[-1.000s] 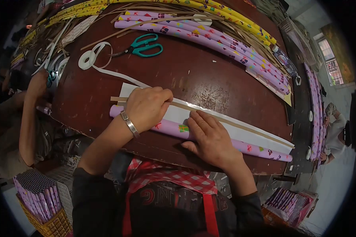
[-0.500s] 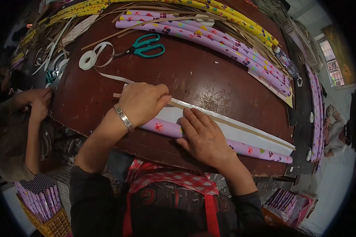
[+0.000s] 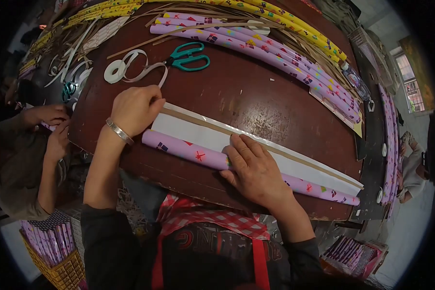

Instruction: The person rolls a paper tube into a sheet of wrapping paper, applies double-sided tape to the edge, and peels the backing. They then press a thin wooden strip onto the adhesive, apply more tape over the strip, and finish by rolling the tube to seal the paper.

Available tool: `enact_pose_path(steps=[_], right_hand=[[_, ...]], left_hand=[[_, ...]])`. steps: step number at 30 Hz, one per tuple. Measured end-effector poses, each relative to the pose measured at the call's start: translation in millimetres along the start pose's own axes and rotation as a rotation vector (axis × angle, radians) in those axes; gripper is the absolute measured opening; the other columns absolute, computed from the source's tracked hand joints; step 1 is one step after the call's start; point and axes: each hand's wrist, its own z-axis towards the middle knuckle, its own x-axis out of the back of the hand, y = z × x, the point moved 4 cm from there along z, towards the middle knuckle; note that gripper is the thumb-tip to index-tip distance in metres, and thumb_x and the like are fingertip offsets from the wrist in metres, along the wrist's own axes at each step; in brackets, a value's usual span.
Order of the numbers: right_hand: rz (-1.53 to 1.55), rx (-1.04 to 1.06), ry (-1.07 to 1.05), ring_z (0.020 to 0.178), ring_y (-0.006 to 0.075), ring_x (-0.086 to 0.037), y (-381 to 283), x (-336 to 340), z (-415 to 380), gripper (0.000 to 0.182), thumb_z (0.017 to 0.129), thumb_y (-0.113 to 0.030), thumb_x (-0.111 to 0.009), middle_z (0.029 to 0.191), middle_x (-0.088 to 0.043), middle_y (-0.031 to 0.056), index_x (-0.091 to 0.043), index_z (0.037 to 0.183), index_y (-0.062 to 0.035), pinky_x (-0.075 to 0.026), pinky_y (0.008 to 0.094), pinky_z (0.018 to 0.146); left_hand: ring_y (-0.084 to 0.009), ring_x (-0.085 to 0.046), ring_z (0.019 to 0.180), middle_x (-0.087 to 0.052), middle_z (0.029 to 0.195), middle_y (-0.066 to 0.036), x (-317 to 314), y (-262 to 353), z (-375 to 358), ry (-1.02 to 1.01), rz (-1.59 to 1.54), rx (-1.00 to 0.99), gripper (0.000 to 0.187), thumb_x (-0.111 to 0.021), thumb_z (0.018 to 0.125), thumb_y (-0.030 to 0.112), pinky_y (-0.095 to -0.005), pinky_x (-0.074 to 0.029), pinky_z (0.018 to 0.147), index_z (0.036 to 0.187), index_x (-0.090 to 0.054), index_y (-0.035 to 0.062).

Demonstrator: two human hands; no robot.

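Observation:
A sheet of wrapping paper, white side (image 3: 193, 133) up, lies partly unrolled from its purple printed roll (image 3: 179, 151). A brown strip (image 3: 314, 166) runs along its far edge. My left hand (image 3: 137, 108), a metal bracelet at the wrist, is closed in a pinch at the sheet's left end. A narrow white tape (image 3: 163, 79) runs into its fingers from a small tape roll (image 3: 114, 71); the fingertips are partly hidden. My right hand (image 3: 253, 169) lies flat, fingers stretched over the white sheet and the purple roll.
Teal-handled scissors (image 3: 191, 56) lie beyond the sheet. Purple rolls (image 3: 256, 48), brown strips (image 3: 130, 46) and yellow rolls (image 3: 295, 24) lie at the back. Another person's hands (image 3: 53, 125) are at the left. Baskets of rolls (image 3: 48, 241) stand below the table.
My left hand has moved left to the sheet's end, uncovering more of the roll and strip. The white tape has gone from straight to a loose loop. My right hand stays put.

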Motion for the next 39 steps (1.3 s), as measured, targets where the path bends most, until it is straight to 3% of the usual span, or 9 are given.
enact_pose_path(steps=[10,18,20,22,27,29,31,33,39], right_hand=[[0.000,0.018,0.010,0.125,0.0392,-0.051,0,-3,0,0.049,0.085,-0.029,-0.072,0.134,-0.054,0.0245,-0.058,0.120,0.0024,-0.042,0.0479,0.105],[0.002,0.016,-0.020,0.124,0.0396,-0.051,-1,2,1,0.049,0.085,-0.030,-0.072,0.134,-0.054,0.0244,-0.057,0.120,0.0021,-0.042,0.0478,0.105],[-0.001,0.011,-0.028,0.124,0.0396,-0.051,0,2,1,0.050,0.085,-0.031,-0.072,0.134,-0.054,0.0244,-0.058,0.120,0.0021,-0.042,0.0478,0.105],[-0.016,0.014,-0.026,0.125,0.0397,-0.051,-1,1,2,0.050,0.085,-0.031,-0.072,0.135,-0.053,0.0245,-0.058,0.120,0.0023,-0.043,0.0478,0.105],[-0.013,0.016,-0.020,0.125,0.0394,-0.051,0,1,1,0.050,0.085,-0.032,-0.072,0.135,-0.054,0.0246,-0.059,0.120,0.0022,-0.043,0.0480,0.105],[-0.018,0.018,-0.013,0.125,0.0392,-0.051,0,-1,1,0.050,0.085,-0.032,-0.071,0.135,-0.054,0.0245,-0.059,0.120,0.0021,-0.043,0.0481,0.105],[-0.016,0.012,-0.021,0.125,0.0391,-0.051,0,-1,1,0.049,0.085,-0.031,-0.072,0.134,-0.054,0.0245,-0.059,0.120,0.0019,-0.043,0.0481,0.105],[0.001,0.012,-0.026,0.125,0.0391,-0.051,0,2,1,0.049,0.085,-0.031,-0.072,0.134,-0.054,0.0245,-0.059,0.120,0.0018,-0.043,0.0481,0.105],[0.024,0.000,-0.015,0.125,0.0392,-0.051,0,2,1,0.048,0.085,-0.030,-0.072,0.135,-0.054,0.0241,-0.058,0.119,0.0012,-0.043,0.0480,0.105]], left_hand=[[-0.0364,-0.065,0.076,-0.068,0.078,-0.014,6,-45,-7,0.145,-0.009,0.127,0.019,-0.066,0.089,0.026,-0.0457,-0.050,0.067,0.087,-0.067,0.0073],[-0.0347,-0.065,0.077,-0.068,0.081,-0.012,12,-22,-11,0.175,-0.074,0.200,0.018,-0.067,0.090,0.023,-0.0435,-0.050,0.067,0.098,-0.068,0.0073],[-0.0336,-0.064,0.079,-0.067,0.085,-0.012,25,3,-17,0.576,-0.096,-0.065,0.015,-0.068,0.089,0.016,-0.0416,-0.051,0.067,0.098,-0.068,0.0049],[-0.0332,-0.063,0.083,-0.067,0.088,-0.012,32,27,-17,0.490,-0.147,-0.229,0.012,-0.068,0.087,0.010,-0.0394,-0.051,0.069,0.097,-0.067,0.0030],[-0.0318,-0.065,0.080,-0.069,0.090,-0.012,16,39,-2,0.112,-0.696,-0.132,0.024,-0.063,0.094,0.026,-0.0386,-0.051,0.069,0.100,-0.068,0.0030],[-0.0265,-0.066,0.080,-0.068,0.095,-0.014,12,54,-2,-0.089,-0.546,-0.241,0.029,-0.064,0.093,0.026,-0.0335,-0.051,0.072,0.106,-0.067,0.0002],[-0.0277,-0.068,0.076,-0.070,0.089,-0.015,5,61,-2,-0.057,-0.407,-0.283,0.030,-0.068,0.090,0.027,-0.0358,-0.052,0.068,0.106,-0.067,0.0022],[-0.0307,-0.068,0.074,-0.070,0.081,-0.014,-4,64,-1,-0.246,-0.274,-0.196,0.027,-0.071,0.087,0.028,-0.0398,-0.052,0.066,0.103,-0.069,0.0060],[-0.0290,-0.069,0.078,-0.069,0.075,-0.008,-8,69,-5,-0.149,-0.047,-0.107,0.019,-0.072,0.082,0.030,-0.0442,-0.052,0.068,0.090,-0.070,0.0133]])
